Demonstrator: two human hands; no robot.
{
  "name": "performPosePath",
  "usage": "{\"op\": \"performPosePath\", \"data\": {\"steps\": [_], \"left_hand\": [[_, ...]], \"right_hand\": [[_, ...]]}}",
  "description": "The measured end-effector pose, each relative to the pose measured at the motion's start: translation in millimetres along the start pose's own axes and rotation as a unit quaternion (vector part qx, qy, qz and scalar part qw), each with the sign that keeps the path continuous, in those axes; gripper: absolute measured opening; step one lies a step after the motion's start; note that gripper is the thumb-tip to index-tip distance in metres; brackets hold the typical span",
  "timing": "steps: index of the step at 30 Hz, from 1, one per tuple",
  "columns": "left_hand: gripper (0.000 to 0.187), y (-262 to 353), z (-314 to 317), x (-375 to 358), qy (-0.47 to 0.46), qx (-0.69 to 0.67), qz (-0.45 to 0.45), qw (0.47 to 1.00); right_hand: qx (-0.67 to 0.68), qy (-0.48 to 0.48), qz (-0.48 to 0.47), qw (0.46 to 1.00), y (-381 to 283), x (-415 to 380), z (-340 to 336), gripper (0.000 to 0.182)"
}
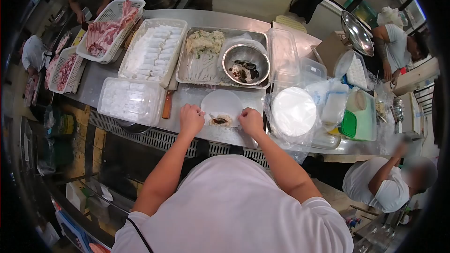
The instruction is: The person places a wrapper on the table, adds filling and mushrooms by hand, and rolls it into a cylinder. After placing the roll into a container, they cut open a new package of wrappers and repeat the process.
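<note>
A round, translucent wrapper sheet (221,100) lies flat on the steel table in front of me. Pale filling (227,122) with a dark piece on top sits near its close edge. My left hand (191,119) has its fingers closed at the wrapper's left edge. On the opposite edge, the fingers of my right hand (251,122) are pinched together. Beyond the wrapper, a metal tray (197,84) carries a mound of pale filling with green bits (205,43) and a steel bowl (228,76) of dark pieces.
Right of my hands, a stack of round white wrappers (294,112) rests in plastic. To the left are a wooden-handled knife (167,105), a lidded clear container (131,100), a tub of white rolls (157,49) and raw-meat baskets (136,3). Other people stand around the edges.
</note>
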State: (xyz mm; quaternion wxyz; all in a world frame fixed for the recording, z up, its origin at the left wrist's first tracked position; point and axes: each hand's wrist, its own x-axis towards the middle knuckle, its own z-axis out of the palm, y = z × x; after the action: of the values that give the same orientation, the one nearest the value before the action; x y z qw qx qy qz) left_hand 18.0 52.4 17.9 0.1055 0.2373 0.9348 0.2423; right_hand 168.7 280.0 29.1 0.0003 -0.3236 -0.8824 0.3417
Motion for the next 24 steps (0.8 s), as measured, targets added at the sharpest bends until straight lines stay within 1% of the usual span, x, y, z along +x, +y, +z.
{"op": "performPosePath", "data": {"steps": [1, 2, 3, 4, 6, 7, 9, 10, 11, 12, 13, 15, 16, 19, 20, 21, 23, 24], "left_hand": [[0.028, 1.0, -2.3, 2.3, -0.008, 0.004, 0.003, 1.0], [0.028, 1.3, -3.7, 2.2, -0.013, -0.037, -0.03, 0.999], [0.028, 7.8, -9.7, -1.9, -0.02, -0.079, -0.063, 0.995], [0.027, 10.2, -11.2, -5.9, -0.027, -0.121, -0.096, 0.988], [0.025, 9.3, -8.3, -15.1, -0.002, -0.156, -0.112, 0.981], [0.025, 8.2, -7.1, -18.4, 0.011, -0.174, -0.119, 0.978], [0.025, 3.8, -8.1, -22.2, -0.044, -0.17, -0.117, 0.978], [0.025, 1.1, -7.6, -24.0, -0.071, -0.168, -0.117, 0.976], [0.024, -1.2, -5.8, -26.2, -0.089, -0.196, -0.13, 0.968], [0.024, -2.9, -4.1, -27.7, -0.107, -0.223, -0.143, 0.958], [0.024, -4.4, -2.6, -29.1, -0.124, -0.249, -0.155, 0.948], [0.02, -0.1, -3.0, -35.2, -0.092, -0.266, -0.112, 0.953], [0.018, 5.7, -5.7, -38.3, -0.076, -0.274, -0.09, 0.954], [0.016, 23.7, -9.7, -43.4, 0.02, -0.207, 0.057, 0.977], [0.013, 25.3, -6.2, -41.6, 0.063, -0.195, 0.145, 0.968], [0.014, 28.0, -3.6, -39.0, 0.068, -0.176, 0.195, 0.962], [0.019, 32.5, 1.2, -31.1, 0.079, -0.136, 0.292, 0.944], [0.021, 32.4, 5.8, -27.0, 0.056, -0.119, 0.305, 0.943]], "right_hand": [[0.09, 0.0, 0.023, 0.996, 5.0, 1.7, 6.7, 0.03], [0.179, 0.0, 0.046, 0.983, 10.2, 1.6, 14.4, 0.028], [0.266, -0.001, 0.071, 0.961, 13.2, 0.9, 19.5, 0.026], [0.322, -0.021, 0.124, 0.938, 4.4, -4.5, 12.5, 0.025], [0.425, -0.059, 0.228, 0.874, -10.0, -17.2, -3.0, 0.023], [0.402, -0.084, 0.228, 0.883, -8.6, -18.5, -2.3, 0.022], [0.353, -0.131, 0.228, 0.898, -3.1, -23.6, 0.6, 0.021], [0.308, -0.116, 0.207, 0.921, 3.7, -22.3, 9.7, 0.021], [0.261, -0.101, 0.185, 0.942, 9.2, -20.4, 20.6, 0.021], [0.213, -0.086, 0.163, 0.96, 6.0, -21.6, 23.5, 0.021], [0.195, -0.054, 0.144, 0.969, 4.0, -24.2, 25.0, 0.022], [0.158, 0.011, 0.105, 0.982, -5.8, -30.4, 25.7, 0.023], [0.161, 0.021, 0.097, 0.982, -11.3, -33.1, 25.8, 0.022], [0.175, 0.048, 0.082, 0.98, -25.8, -40.4, 28.8, 0.02], [0.184, 0.054, 0.083, 0.978, -30.5, -42.8, 30.7, 0.02], [0.194, 0.06, 0.084, 0.976, -32.2, -44.5, 32.9, 0.019], [0.162, 0.077, 0.054, 0.982, -34.4, -46.1, 35.4, 0.019], [0.147, 0.084, 0.04, 0.985, -38.3, -47.2, 34.5, 0.019]]}}
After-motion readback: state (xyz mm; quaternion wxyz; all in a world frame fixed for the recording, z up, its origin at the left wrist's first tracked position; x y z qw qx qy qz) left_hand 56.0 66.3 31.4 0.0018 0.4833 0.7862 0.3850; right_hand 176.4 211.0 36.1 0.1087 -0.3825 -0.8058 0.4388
